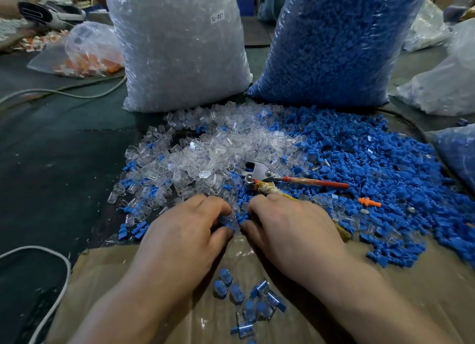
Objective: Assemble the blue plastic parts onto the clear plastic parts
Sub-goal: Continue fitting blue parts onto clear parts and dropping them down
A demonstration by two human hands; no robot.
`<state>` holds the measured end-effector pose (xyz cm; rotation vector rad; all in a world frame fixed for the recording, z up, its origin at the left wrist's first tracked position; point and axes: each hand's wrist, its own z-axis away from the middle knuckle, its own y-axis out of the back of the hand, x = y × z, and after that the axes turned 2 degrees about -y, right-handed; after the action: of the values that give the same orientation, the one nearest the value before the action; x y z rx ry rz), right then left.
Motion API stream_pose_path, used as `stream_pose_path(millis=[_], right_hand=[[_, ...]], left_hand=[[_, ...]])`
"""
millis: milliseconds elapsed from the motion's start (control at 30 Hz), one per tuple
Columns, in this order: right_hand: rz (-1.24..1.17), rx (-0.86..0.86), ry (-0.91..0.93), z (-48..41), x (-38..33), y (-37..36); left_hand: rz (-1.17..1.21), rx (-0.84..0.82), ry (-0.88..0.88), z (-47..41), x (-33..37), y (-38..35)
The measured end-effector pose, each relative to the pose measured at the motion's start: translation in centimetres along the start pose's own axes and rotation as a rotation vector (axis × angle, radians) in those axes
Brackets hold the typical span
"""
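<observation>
Soft, even light from above; your lens bends the edges.
Centre is sharp: the clear plastic parts point(205, 151) glint, the clear bag point(180, 48) carries glare streaks, shadows on the cardboard point(108, 279) are faint, and the corners smear.

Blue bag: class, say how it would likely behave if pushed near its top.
The blue bag is packed full of small parts, so probably heavy. It stands tall, so it may tip. Its thin film would likely dent.
</observation>
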<state>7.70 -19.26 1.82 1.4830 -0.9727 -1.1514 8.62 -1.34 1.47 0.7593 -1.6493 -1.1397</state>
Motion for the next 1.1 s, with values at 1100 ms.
stream_pose_path(millis=[1100], right_hand=[[-0.425, 0.193, -0.075, 0.0, 1.0, -0.1]], left_hand=[[0.554, 0.222, 0.06, 0.3, 0.3, -1.1]])
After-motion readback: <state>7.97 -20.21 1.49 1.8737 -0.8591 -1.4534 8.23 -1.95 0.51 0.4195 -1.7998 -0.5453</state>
